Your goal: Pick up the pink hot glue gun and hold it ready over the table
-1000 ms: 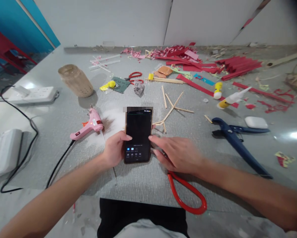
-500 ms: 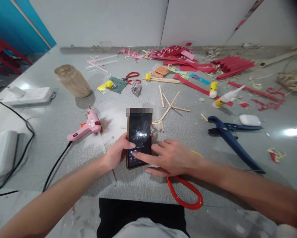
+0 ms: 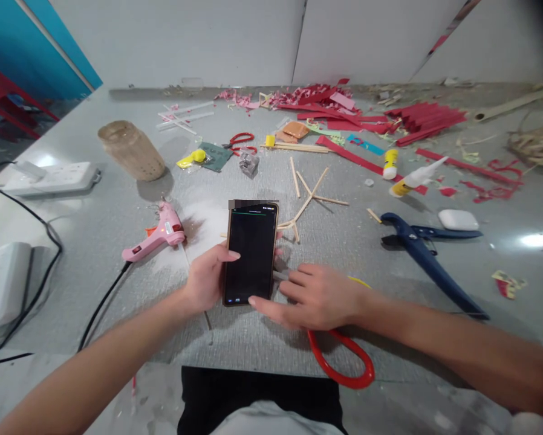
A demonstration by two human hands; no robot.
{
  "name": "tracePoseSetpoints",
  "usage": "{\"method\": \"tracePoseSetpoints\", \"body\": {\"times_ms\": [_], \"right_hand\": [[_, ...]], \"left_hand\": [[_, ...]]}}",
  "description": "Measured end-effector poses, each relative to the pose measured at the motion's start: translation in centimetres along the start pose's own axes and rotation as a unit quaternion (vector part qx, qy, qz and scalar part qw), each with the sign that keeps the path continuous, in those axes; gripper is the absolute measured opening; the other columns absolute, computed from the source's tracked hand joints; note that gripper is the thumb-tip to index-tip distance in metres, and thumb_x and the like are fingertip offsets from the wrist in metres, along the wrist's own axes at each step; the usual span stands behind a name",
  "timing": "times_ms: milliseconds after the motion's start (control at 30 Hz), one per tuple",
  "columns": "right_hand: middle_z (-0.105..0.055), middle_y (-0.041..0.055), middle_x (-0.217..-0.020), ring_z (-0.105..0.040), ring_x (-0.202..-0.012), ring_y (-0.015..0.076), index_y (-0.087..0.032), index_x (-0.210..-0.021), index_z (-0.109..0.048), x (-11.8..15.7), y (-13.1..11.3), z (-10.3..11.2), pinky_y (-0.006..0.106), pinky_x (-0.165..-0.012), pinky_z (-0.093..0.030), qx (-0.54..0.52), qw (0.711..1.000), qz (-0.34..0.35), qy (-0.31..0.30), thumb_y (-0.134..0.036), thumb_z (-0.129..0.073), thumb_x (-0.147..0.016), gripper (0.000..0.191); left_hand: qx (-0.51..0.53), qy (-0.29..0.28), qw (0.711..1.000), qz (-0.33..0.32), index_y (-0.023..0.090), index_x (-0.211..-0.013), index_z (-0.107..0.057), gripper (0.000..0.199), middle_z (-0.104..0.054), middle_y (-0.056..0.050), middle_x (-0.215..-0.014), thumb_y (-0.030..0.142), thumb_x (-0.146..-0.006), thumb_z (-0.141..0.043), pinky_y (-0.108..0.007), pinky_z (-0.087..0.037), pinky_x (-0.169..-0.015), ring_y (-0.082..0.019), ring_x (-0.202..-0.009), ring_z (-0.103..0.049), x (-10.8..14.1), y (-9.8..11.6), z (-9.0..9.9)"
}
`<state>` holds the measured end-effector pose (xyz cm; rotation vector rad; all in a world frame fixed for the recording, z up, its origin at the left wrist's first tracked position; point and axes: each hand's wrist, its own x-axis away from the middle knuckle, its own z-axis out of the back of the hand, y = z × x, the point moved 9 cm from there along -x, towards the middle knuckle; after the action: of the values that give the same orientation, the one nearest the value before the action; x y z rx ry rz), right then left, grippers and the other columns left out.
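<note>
My left hand (image 3: 208, 275) is wrapped around a smartphone (image 3: 250, 254), thumb over the left part of its screen. The screen is mostly black, with a thin green line near the top. My right hand (image 3: 319, 296) holds nothing; its index finger stretches to the phone's bottom edge while the other fingers bend loosely. Partly hidden beneath that hand are scissors with a red handle loop (image 3: 341, 362). Beyond the phone lies a branching frame of thin wooden sticks (image 3: 304, 205). A pink glue gun (image 3: 156, 235) rests left of my left hand.
Blue cutters (image 3: 425, 260) and a white case (image 3: 458, 220) lie right. Glue bottles (image 3: 416, 176) stand near red paper strips (image 3: 423, 124). On the left are a brown jar (image 3: 130, 151), a power strip (image 3: 54, 178) and a black cable (image 3: 49, 226). Small red-handled scissors (image 3: 243, 144) lie farther back.
The phone's screen has gone from a picture with icons to mostly black. My right index finger has drawn back from the screen's lower left to its bottom edge. The phone has shifted slightly left.
</note>
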<state>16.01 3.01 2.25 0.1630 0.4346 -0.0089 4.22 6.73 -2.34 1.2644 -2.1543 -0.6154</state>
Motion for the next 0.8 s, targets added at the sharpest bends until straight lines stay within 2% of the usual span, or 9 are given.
{"method": "tracePoseSetpoints", "body": {"times_ms": [133,300,467,600,800], "right_hand": [[-0.055,-0.0066,-0.067,-0.045,-0.057,0.0129,-0.022,-0.140,-0.061,0.0,-0.3,0.1,0.033,-0.058,-0.023,-0.006,1.000,0.022,0.003,-0.023,-0.055,-0.105,0.035],[-0.055,-0.0064,-0.068,-0.047,-0.057,0.0134,-0.019,-0.137,-0.063,0.0,-0.3,0.0,0.033,-0.057,-0.026,-0.017,0.999,0.028,0.000,-0.022,-0.054,-0.106,0.032],[-0.055,-0.0071,-0.066,-0.045,-0.055,0.0123,-0.018,-0.133,-0.064,-0.1,-0.5,0.2,0.032,-0.056,-0.025,-0.015,0.999,0.038,0.012,-0.028,-0.058,-0.105,0.030],[-0.055,-0.0071,-0.067,-0.045,-0.055,0.0118,-0.018,-0.134,-0.063,0.0,-0.5,0.0,0.032,-0.057,-0.025,-0.018,0.999,0.036,0.008,-0.030,-0.058,-0.106,0.031],[-0.057,-0.0066,-0.069,-0.047,-0.057,0.0127,-0.019,-0.136,-0.061,0.3,-0.5,-0.3,0.032,-0.057,-0.026,-0.024,0.999,0.032,-0.004,-0.027,-0.059,-0.105,0.033]], "left_hand": [[0.035,0.021,0.999,-0.007,0.012,-0.141,-0.067,0.060,-0.067,-0.015,-0.147,0.025,-0.083,-0.058,-0.050,-0.052,-0.108,-0.036,-0.128,-0.068,0.0,0.3,-0.1],[0.030,0.041,0.999,0.009,0.009,-0.135,-0.071,0.061,-0.070,-0.017,-0.143,0.029,-0.078,-0.062,-0.050,-0.051,-0.107,-0.038,-0.125,-0.068,-0.1,0.0,0.6],[0.026,0.060,0.998,0.009,0.009,-0.134,-0.071,0.061,-0.070,-0.019,-0.142,0.030,-0.076,-0.063,-0.050,-0.050,-0.104,-0.041,-0.123,-0.068,-0.1,0.0,1.0],[0.033,0.076,0.997,0.009,0.013,-0.140,-0.067,0.066,-0.067,-0.017,-0.146,0.031,-0.076,-0.063,-0.052,-0.047,-0.107,-0.040,-0.121,-0.069,-0.1,0.0,1.4],[0.038,0.046,0.998,0.010,0.014,-0.141,-0.064,0.065,-0.066,-0.017,-0.148,0.032,-0.080,-0.059,-0.054,-0.045,-0.111,-0.041,-0.129,-0.065,-0.3,-0.2,1.3]]}}
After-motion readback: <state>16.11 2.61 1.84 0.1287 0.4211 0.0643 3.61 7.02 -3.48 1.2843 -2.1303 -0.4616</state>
